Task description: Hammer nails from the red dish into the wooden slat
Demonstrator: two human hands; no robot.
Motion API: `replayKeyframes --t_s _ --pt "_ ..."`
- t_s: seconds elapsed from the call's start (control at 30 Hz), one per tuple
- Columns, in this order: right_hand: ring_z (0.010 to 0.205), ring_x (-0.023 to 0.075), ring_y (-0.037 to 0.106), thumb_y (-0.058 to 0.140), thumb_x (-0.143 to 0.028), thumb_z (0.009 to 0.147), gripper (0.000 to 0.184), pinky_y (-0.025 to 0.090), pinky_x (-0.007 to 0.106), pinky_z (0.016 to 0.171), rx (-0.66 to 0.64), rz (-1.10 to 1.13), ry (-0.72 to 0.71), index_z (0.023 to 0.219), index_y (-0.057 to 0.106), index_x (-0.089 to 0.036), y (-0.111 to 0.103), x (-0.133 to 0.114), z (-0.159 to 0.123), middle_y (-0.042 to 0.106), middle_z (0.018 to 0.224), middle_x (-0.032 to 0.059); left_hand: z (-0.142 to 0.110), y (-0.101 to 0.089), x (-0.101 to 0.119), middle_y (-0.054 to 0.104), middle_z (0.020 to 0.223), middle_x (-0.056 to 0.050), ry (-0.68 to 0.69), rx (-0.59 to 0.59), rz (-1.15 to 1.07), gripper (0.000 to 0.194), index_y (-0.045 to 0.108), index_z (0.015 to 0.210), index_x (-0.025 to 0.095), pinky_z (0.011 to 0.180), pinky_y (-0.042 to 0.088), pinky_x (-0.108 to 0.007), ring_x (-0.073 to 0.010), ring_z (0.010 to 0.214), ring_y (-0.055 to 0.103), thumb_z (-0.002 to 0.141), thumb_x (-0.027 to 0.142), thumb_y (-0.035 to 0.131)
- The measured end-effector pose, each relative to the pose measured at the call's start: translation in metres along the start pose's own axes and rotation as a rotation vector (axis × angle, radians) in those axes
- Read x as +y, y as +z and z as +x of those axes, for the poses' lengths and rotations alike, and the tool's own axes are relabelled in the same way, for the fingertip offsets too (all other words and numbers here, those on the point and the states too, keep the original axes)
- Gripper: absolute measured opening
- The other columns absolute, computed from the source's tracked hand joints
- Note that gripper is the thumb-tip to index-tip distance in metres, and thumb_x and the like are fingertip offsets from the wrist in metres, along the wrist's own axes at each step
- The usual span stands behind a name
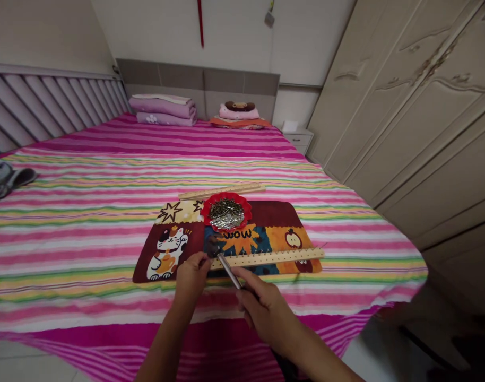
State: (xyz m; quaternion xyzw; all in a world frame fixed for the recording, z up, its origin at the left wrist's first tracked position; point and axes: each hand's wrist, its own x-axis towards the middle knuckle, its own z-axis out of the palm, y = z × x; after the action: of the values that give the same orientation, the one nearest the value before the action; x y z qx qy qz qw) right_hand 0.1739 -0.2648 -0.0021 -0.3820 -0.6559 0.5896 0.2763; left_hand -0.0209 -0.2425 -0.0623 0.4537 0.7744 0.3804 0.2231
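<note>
My right hand [262, 305] is wrapped round the grip of a hammer [230, 270]. Its dark, blurred head is over the left end of a wooden strip [270, 258]. A row of small holes and some upright nails runs along that strip, which lies across a patterned mat [147, 249]. Beside the hammer head, my left hand [192, 273] pinches at the strip's left end; what is between the fingertips is too small to make out. Just beyond both hands, a red scalloped bowl [248, 208] contains many loose nails [226, 213].
More wooden strips [222, 190] lie behind the bowl. A striped sheet [87, 212] covers the bed underneath. Folded bedding [163, 110] is stacked by the headboard [163, 77], and grey cloth [6, 178] lies at far left. A wardrobe [417, 116] stands right.
</note>
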Motion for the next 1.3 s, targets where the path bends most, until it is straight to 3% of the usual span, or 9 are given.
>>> replayKeyframes --t_s 0.23,0.4,0.5,0.57,0.67,0.83,1.0,1.17,1.3 --pt "0.044 0.0082 0.037 0.045 -0.027 0.090 0.041 0.028 0.019 0.041 0.024 0.113 0.058 0.129 0.054 -0.022 -0.006 -0.006 -0.020 0.044 0.055 -0.0066 0.002 -0.001 0.002 0.067 0.066 0.001 -0.003 -0.029 0.044 0.011 0.065 0.068 0.024 0.062 0.041 -0.023 -0.0147 0.064 0.060 0.070 0.027 0.054" --pt "0.048 0.0094 0.036 0.053 -0.047 0.086 0.048 0.026 0.019 0.042 0.193 0.179 0.138 0.127 0.057 -0.023 -0.028 0.006 -0.054 0.045 0.061 -0.0036 0.020 -0.015 0.016 0.072 0.084 -0.001 -0.100 -0.220 -0.007 0.024 0.067 0.089 0.022 0.066 0.048 -0.025 -0.0168 0.073 0.065 0.069 0.023 0.054" --pt "0.050 0.0098 0.033 0.057 -0.056 0.082 0.055 0.025 0.020 0.044 0.318 0.236 0.221 0.128 0.058 -0.025 -0.044 0.017 -0.066 0.044 0.062 -0.0033 0.043 -0.017 0.041 0.072 0.089 -0.003 -0.022 -0.143 0.182 0.026 0.067 0.096 0.022 0.075 0.049 -0.027 -0.0182 0.082 0.065 0.076 0.028 0.051" --pt "0.049 0.0095 0.031 0.059 -0.059 0.080 0.060 0.023 0.020 0.045 0.377 0.285 0.250 0.130 0.056 -0.025 -0.052 0.022 -0.069 0.041 0.059 -0.0048 0.061 -0.009 0.058 0.070 0.098 -0.005 0.107 -0.078 0.374 0.028 0.068 0.099 0.022 0.084 0.048 -0.028 -0.0194 0.092 0.064 0.081 0.029 0.048" --pt "0.050 0.0096 0.032 0.060 -0.061 0.078 0.062 0.026 0.019 0.047 0.442 0.318 0.253 0.129 0.057 -0.026 -0.061 0.029 -0.070 0.041 0.058 -0.0053 0.089 0.012 0.076 0.068 0.105 -0.011 0.257 -0.101 0.602 0.031 0.070 0.096 0.019 0.090 0.045 -0.032 -0.0234 0.101 0.061 0.082 0.022 0.043" --pt "0.058 0.0121 0.043 0.063 -0.060 0.076 0.057 0.039 0.020 0.052 0.517 0.300 0.194 0.121 0.064 -0.025 -0.066 0.036 -0.072 0.046 0.064 -0.0022 0.115 0.037 0.078 0.068 0.093 -0.017 0.253 -0.152 0.666 0.026 0.072 0.079 0.014 0.084 0.047 -0.036 -0.0290 0.096 0.062 0.074 0.014 0.046" --pt "0.052 0.0111 0.040 0.062 -0.059 0.077 0.061 0.036 0.020 0.047 0.503 0.303 0.240 0.126 0.060 -0.023 -0.066 0.036 -0.074 0.048 0.061 -0.0030 0.118 0.033 0.074 0.067 0.087 -0.017 0.217 -0.123 0.563 0.022 0.068 0.074 0.013 0.084 0.045 -0.035 -0.0262 0.091 0.062 0.076 0.015 0.046" --pt "0.057 0.0128 0.043 0.062 -0.059 0.076 0.060 0.039 0.020 0.051 0.509 0.291 0.205 0.124 0.062 -0.023 -0.062 0.033 -0.079 0.048 0.062 -0.0025 0.108 0.016 0.071 0.067 0.077 -0.007 0.158 -0.094 0.262 0.016 0.064 0.076 0.017 0.074 0.045 -0.029 -0.0175 0.075 0.059 0.075 0.024 0.050" --pt "0.054 0.0115 0.041 0.062 -0.059 0.076 0.059 0.042 0.022 0.055 0.503 0.303 0.201 0.124 0.062 -0.025 -0.054 0.034 -0.083 0.045 0.061 -0.0040 0.081 -0.003 0.062 0.064 0.072 -0.002 0.094 -0.130 -0.060 0.034 0.063 0.089 0.015 0.058 0.044 -0.024 -0.0114 0.060 0.055 0.071 0.042 0.055"
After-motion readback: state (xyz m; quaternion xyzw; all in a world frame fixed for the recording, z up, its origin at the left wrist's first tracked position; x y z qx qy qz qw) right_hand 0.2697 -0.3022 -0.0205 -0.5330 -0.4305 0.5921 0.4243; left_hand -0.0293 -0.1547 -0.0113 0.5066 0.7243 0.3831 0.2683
